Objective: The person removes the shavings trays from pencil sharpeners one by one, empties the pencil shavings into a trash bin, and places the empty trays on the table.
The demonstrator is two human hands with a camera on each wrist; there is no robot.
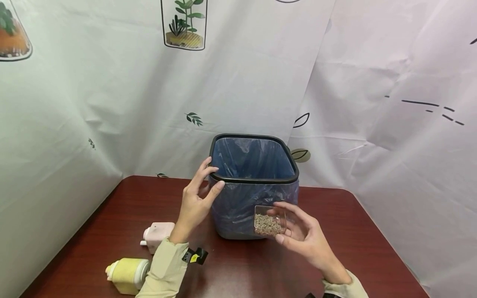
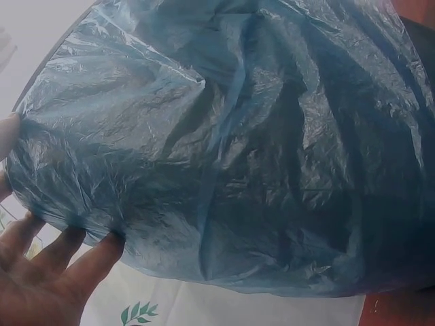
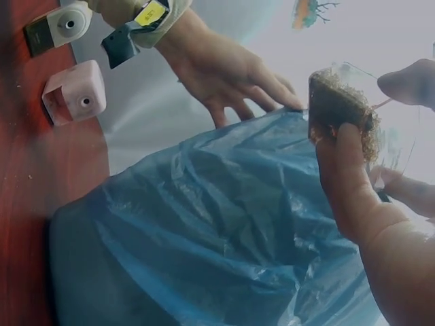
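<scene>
Closest to the right-wrist camera, the right hand (image 1: 307, 237) pinches a clear tray (image 1: 263, 209) between its thumb and fingers. The tray, which carries a load of brownish crumbs (image 1: 267, 224), sits in front of the bin (image 1: 257, 181), outside its opening; I cannot tell whether it touches the near wall.

The left hand (image 1: 194, 207) is at the bin's near left corner, fingers spread wide and fairly straight, the tips on the dark rim and the blue liner (image 1: 238, 203) folded over it. A small black unit (image 1: 201, 255) with a yellow label rides on that wrist, below the bin's left side.

Left of the bin and nearer the person stands a pink device (image 1: 158, 235), and farther out that way lies a yellow device (image 1: 128, 271). Under the bin runs a dark red table (image 1: 331, 231); behind the bin hangs a pale cloth (image 1: 253, 74) printed with plants.
</scene>
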